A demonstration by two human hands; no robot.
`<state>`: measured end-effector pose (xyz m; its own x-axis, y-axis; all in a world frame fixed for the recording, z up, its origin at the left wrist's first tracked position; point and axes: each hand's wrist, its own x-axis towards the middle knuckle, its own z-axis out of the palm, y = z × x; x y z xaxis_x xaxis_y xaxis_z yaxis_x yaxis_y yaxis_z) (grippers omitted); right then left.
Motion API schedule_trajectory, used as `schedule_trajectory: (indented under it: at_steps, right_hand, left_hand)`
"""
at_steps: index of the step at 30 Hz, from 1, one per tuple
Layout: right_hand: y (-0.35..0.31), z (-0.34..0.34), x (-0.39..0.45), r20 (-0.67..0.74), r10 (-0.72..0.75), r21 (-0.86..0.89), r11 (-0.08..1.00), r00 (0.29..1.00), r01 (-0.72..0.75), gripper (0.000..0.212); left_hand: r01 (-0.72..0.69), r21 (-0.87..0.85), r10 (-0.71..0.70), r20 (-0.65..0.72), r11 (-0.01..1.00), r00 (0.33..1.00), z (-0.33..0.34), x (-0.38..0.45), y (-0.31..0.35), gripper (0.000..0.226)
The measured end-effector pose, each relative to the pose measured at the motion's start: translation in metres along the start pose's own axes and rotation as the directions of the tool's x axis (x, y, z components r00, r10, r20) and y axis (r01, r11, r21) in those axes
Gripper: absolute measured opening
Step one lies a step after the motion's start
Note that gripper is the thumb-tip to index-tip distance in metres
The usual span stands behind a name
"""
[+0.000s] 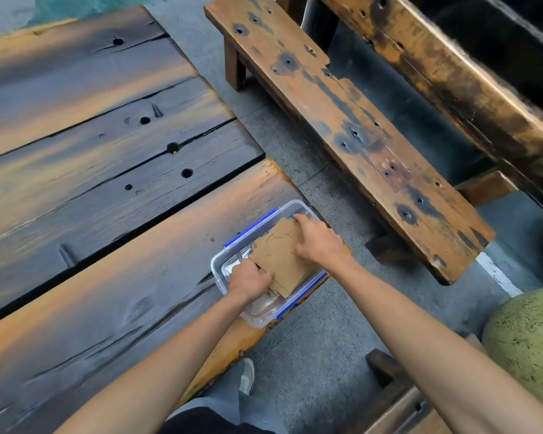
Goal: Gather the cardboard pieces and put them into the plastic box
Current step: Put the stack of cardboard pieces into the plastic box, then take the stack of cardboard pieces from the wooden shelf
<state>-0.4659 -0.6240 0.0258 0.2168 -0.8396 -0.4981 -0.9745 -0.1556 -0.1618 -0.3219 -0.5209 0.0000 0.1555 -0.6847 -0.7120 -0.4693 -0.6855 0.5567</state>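
Observation:
A clear plastic box (pixel 220 277) with blue clips stands at the right edge of the dark wooden table. A stack of brown cardboard pieces (pixel 279 258) lies tilted across its opening, partly inside. My left hand (pixel 248 280) grips the near left corner of the stack. My right hand (pixel 318 241) presses on its far right side, fingers spread over the top piece. Cut lines show on the top cardboard.
The wooden table (pixel 91 183) of rough planks fills the left. A worn wooden bench (pixel 342 120) runs diagonally on the right, across a strip of grey floor (pixel 320 339). A greenish round stone (pixel 527 339) sits at the right edge. My shoe (pixel 246 375) shows below.

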Motion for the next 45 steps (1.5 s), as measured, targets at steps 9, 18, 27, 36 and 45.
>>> schedule_trajectory:
  at_steps: [9, 18, 27, 36, 45]
  right_hand:
    - [0.013, 0.002, -0.030, -0.158, 0.006, 0.052, 0.999, 0.987, 0.002, 0.051]
    - [0.059, 0.017, -0.097, -0.357, 0.102, 0.254, 0.967, 0.929, -0.008, 0.037]
    - [0.108, 0.051, -0.192, -0.396, 0.314, 0.364, 0.916, 0.863, -0.167, 0.057]
    - [0.151, 0.092, -0.317, -0.372, 0.571, 0.463, 0.798, 0.732, -0.387, 0.067]
    - [0.176, 0.148, -0.437, -0.351, 0.753, 0.511, 0.652, 0.557, -0.560, 0.073]
  left_hand:
    - [-0.045, 0.277, 0.049, -0.004, 0.960, 0.999, -0.019, -0.002, 0.006, 0.050]
    - [-0.141, 0.689, 0.303, -0.119, 0.711, 0.946, -0.028, -0.030, 0.039, 0.051]
    - [-0.187, 0.821, 0.468, -0.107, 0.540, 0.877, 0.005, -0.069, 0.041, 0.052]
    - [-0.551, 0.829, 0.711, 0.328, 0.100, 0.622, 0.094, -0.127, 0.044, 0.083]
    - [-0.700, 0.693, 0.722, 0.573, -0.174, 0.388, 0.188, -0.191, 0.045, 0.083]
